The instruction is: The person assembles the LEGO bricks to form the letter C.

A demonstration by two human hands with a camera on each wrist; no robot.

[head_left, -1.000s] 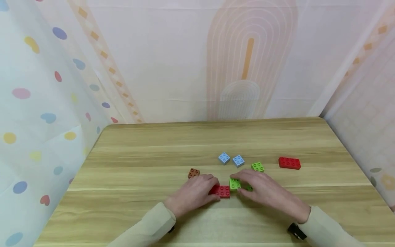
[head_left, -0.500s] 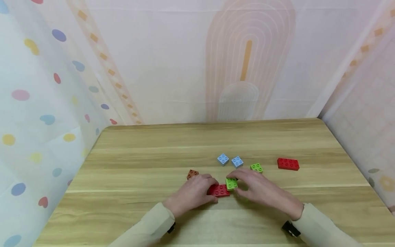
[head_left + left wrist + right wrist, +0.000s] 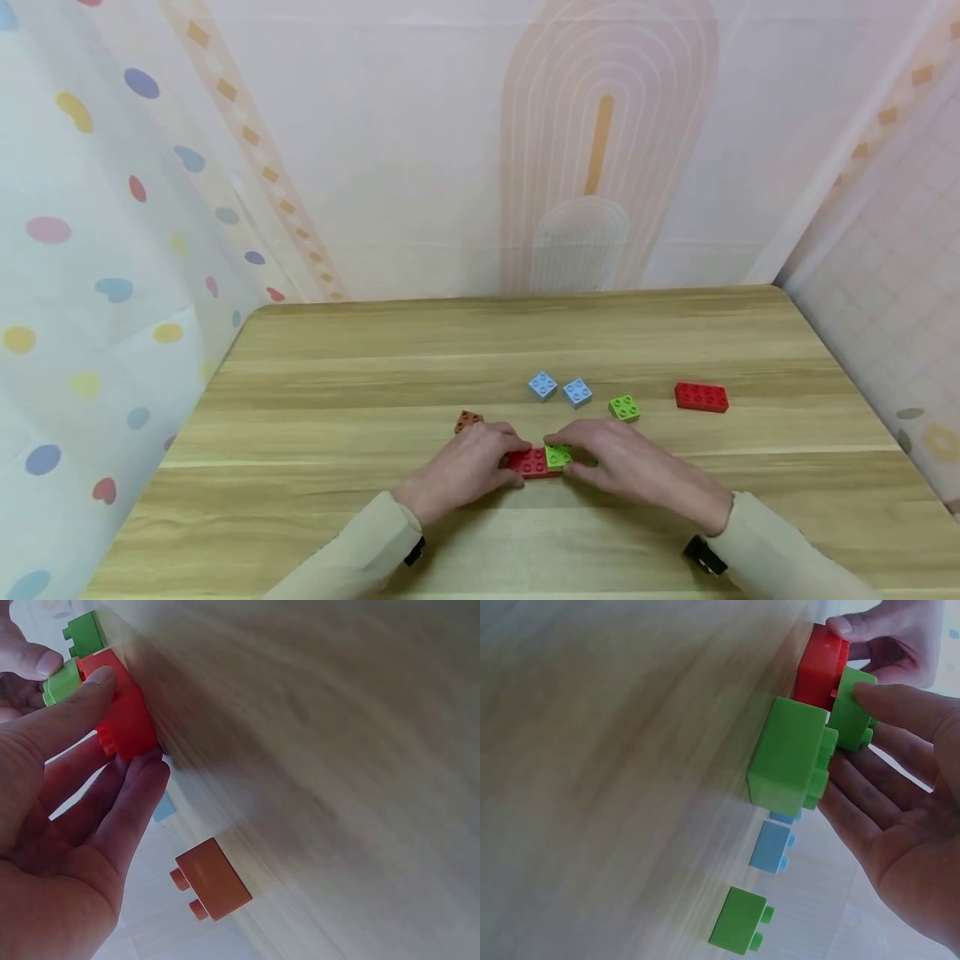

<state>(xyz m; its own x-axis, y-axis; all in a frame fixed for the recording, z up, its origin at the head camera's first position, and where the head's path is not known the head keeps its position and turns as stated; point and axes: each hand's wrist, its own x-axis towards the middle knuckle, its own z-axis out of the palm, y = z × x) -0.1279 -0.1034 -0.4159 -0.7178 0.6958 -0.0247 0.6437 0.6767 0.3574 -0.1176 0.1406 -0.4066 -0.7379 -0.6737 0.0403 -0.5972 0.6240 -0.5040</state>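
Note:
My left hand [image 3: 465, 465] grips the left end of a red toy brick [image 3: 525, 463] lying on the wooden table, thumb on its near side and fingers on the far side. Between the thumb and fingers of my right hand [image 3: 633, 462] is a small light-green brick [image 3: 558, 457], set over the studs at the red brick's right end. In the right wrist view, this green brick [image 3: 853, 712] lies right against the red brick's [image 3: 821, 666] studded side. A second green brick [image 3: 789, 756] stands on the table beside them, mostly hidden under my right hand in the head view.
A brown brick [image 3: 468, 420] lies just beyond my left hand. Farther back are two light-blue bricks [image 3: 543, 386], another green brick [image 3: 624, 407] and, to the right, a long red brick [image 3: 701, 397]. Patterned cloth [image 3: 405, 167] hangs behind the table.
My right hand has moved left and carried the light-green brick from beside the red brick to over its right end, then lower onto it. The left hand keeps its hold.

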